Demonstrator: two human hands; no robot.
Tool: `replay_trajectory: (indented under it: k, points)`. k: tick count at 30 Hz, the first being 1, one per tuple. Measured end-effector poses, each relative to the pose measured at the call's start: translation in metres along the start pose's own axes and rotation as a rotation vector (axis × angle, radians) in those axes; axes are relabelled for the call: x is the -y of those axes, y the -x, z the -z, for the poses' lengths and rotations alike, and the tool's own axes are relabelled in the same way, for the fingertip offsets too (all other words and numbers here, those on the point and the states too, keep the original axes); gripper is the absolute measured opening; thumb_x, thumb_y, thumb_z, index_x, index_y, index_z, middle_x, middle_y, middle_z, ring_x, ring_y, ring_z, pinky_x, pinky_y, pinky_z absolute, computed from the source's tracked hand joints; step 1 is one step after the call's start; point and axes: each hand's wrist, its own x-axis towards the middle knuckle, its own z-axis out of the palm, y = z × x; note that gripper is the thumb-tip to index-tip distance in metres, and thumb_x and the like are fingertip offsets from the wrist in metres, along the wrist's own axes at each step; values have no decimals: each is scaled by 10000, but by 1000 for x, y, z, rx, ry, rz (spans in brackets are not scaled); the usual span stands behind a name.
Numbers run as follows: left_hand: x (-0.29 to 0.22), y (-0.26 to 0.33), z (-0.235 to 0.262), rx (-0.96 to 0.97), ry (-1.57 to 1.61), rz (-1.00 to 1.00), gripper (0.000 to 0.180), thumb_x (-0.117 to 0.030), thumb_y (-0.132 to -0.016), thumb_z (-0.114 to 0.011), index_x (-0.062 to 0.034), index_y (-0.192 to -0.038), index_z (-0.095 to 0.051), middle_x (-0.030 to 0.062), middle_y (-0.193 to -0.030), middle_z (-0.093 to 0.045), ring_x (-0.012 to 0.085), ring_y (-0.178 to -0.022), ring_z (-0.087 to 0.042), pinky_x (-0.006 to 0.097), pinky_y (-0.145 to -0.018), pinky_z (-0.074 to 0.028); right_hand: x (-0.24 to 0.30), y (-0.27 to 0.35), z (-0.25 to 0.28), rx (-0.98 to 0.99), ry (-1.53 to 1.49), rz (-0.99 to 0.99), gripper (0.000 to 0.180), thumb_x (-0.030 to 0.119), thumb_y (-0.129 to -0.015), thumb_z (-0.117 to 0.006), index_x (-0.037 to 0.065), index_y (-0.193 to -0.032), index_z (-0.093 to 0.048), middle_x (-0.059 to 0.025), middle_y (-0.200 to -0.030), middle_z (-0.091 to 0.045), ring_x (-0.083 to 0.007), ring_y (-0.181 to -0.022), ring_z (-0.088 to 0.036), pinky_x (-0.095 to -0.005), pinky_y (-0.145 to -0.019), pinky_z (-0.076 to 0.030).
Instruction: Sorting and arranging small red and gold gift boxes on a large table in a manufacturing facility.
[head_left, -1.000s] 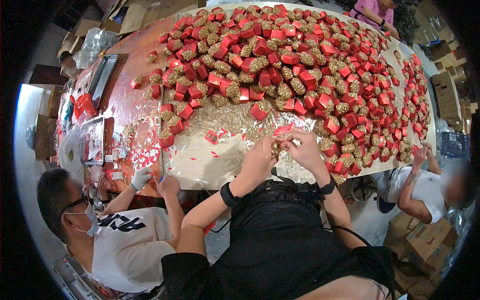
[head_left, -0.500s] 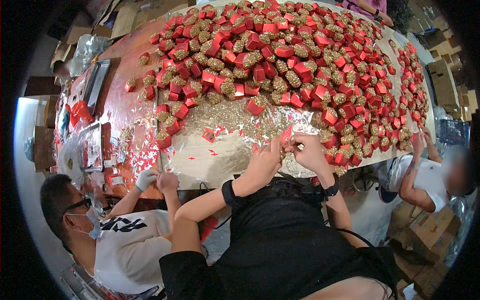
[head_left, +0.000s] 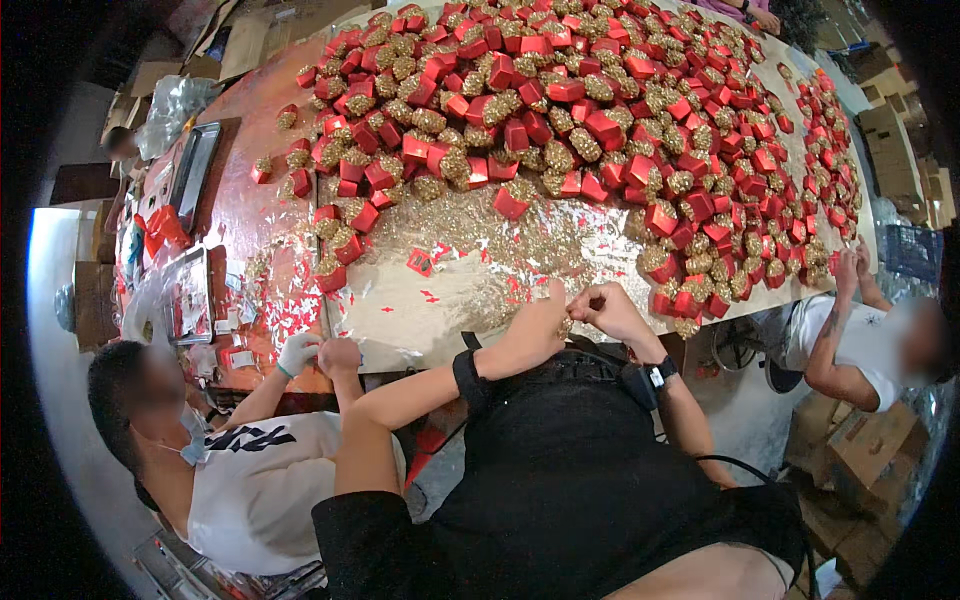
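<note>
My left hand (head_left: 536,328) and my right hand (head_left: 612,312) meet at the table's near edge. Both are closed, their fingertips almost touching. Behind the left fingers a little gold glitter shows, but what I hold is mostly hidden. Beyond them on the table (head_left: 375,330), a wide heap of ornaments spreads out, each a faceted red base with a gold glittered top. The nearest lone ornament (head_left: 513,199) lies straight ahead of my hands. A small red square card (head_left: 420,262) rests farther left among paper scraps and loose glitter.
To my left a co-worker's gloved hand (head_left: 298,354) works at the table. Metal trays (head_left: 190,297) and a red plastic bag (head_left: 163,231) lie beyond it. Another person's hands (head_left: 850,266) are at the right edge. Cardboard boxes (head_left: 868,445) stand on the floor.
The red piece that showed between my fingertips is out of sight. My hands have drawn slightly nearer to me and lower. The right-hand person's arms have shifted a little.
</note>
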Motion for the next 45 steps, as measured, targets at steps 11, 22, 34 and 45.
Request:
replay_trajectory:
  k: [11, 22, 34, 45]
  points:
    - [207, 6, 46, -743, -480, 493, 494, -343, -752, -618, -48, -1114, -456, 133, -969, -546, 273, -936, -491, 368, -810, -381, 21, 17, 107, -903, -557, 213, 364, 182, -849, -529, -34, -1129, -441, -124, -941, -600, -184, -859, -572, -265, -724, -450]
    - [201, -18, 6, -677, 323, 331, 289, -193, -753, -635, -44, -944, -478, 42, -707, -529, 160, -618, -482, 300, -567, -389, -36, -86, -18, 80, 296, 87, 428, 214, -814, -576, 48, -1181, -431, -122, -1093, -495, -212, -937, -542, -303, -777, -452]
    - [125, -34, 17, -290, 726, -3, 98, -44, -830, -503, -70, -853, -412, -41, -739, -409, 29, -620, -358, 183, -555, -329, 6, -95, -32, 479, -20, -121, 243, 222, -843, -548, 55, -996, -458, 3, -736, -527, -41, -567, -456, -183, -472, -362]
    - [124, -145, 16, -650, -192, 177, 856, -386, -629, -708, -15, -1259, -263, 251, -1199, -375, 387, -1046, -412, 461, -896, -332, -7, -56, 33, 307, -774, -410, 258, 62, -882, -393, -80, -1080, -481, -25, -740, -456, -125, -681, -453, -229, -599, -385]
